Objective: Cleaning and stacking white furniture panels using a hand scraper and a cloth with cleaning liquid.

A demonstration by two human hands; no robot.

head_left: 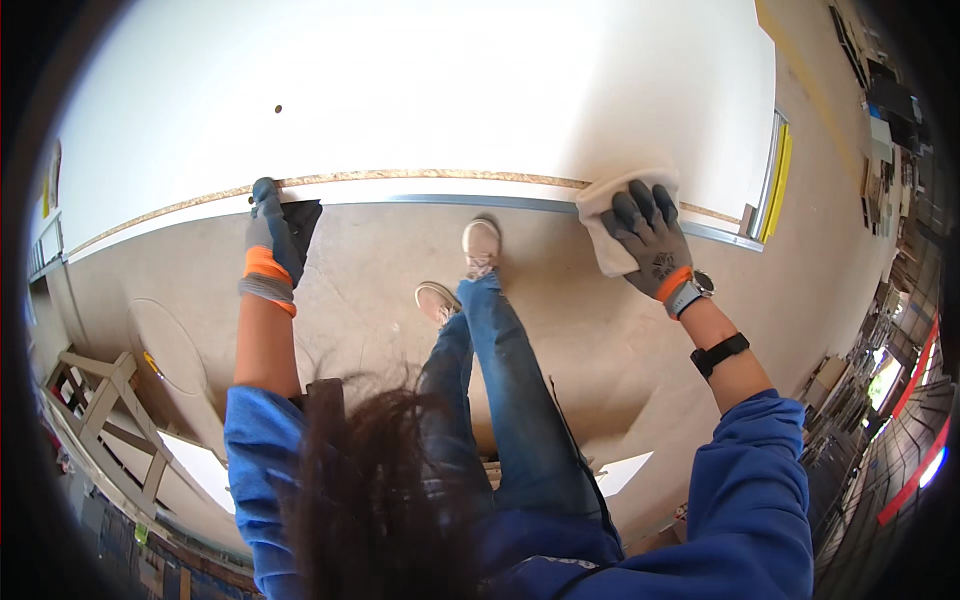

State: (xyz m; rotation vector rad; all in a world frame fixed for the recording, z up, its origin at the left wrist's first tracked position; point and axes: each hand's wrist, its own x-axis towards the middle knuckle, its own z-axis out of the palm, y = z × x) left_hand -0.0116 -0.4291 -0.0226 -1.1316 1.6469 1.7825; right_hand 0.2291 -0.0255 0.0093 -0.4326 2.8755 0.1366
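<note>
- Edge of the white panel point(420, 100), upper frame, meets the left hand point(268, 224) at centre-left; whether that hand grips the dark flat piece point(306, 220), I cannot tell.
- Right of centre, the right hand point(648, 234) is closed over a beige cloth point(604, 206) on that edge.
- Wiping seems in hand; the next move calls for steady pressure.

Workshop or light-production floor, by the looks. Bare, scuffed, concrete-like floor point(370, 260), faded yellow stripe point(797, 65) on it. Big white panel point(420, 90) with exposed chipboard-type strip point(400, 175) and metal edging point(480, 202). Slatted wooden frame point(105, 405) at left. Racked or piled stock point(825, 390) along right side, red rails point(915, 475) beyond; details too small to identify.
</note>
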